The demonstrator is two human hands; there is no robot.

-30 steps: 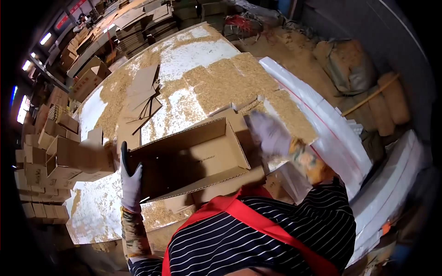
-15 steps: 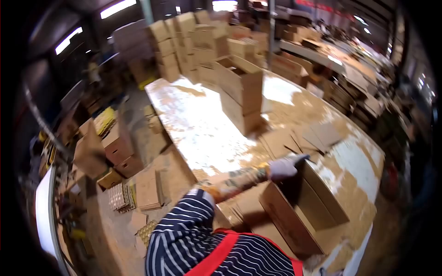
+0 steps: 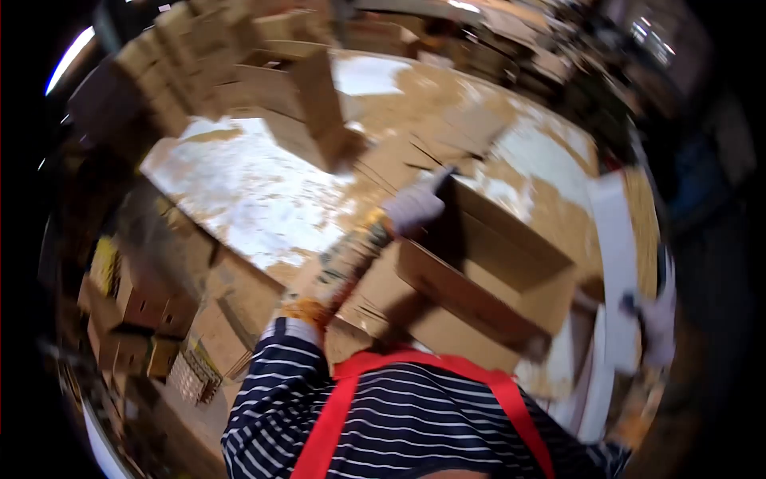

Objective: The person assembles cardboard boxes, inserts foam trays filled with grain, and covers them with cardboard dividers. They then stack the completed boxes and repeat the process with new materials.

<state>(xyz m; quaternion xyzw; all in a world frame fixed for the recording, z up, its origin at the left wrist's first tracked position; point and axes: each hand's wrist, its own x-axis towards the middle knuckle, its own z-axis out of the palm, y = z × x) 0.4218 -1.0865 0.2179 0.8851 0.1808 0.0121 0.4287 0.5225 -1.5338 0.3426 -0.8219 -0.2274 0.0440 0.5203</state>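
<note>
An open cardboard box (image 3: 487, 297) lies tilted on the work table, its hollow inside facing up. My left hand (image 3: 413, 209), in a pale glove with dark fingertips, grips the box's far left end; the fingertips reach toward its back corner, and the thumb is hidden. At the right edge of the table is my right hand (image 3: 659, 319), gloved and blurred. Its thumb and fingers are apart, with nothing visible between them, beside a long white-faced strip (image 3: 613, 271). Flat cardboard pieces (image 3: 472, 128) lie beyond the box.
A tall open carton (image 3: 307, 100) stands at the table's back left, before stacked cartons (image 3: 187, 60). On the floor at left are more boxes (image 3: 148, 307) and egg trays (image 3: 194, 375). The table's left edge (image 3: 215, 239) runs diagonally.
The view has turned right and down, shifting the table and box leftward in the picture. My right hand has come into view at the right. My left hand remains at the box's end.
</note>
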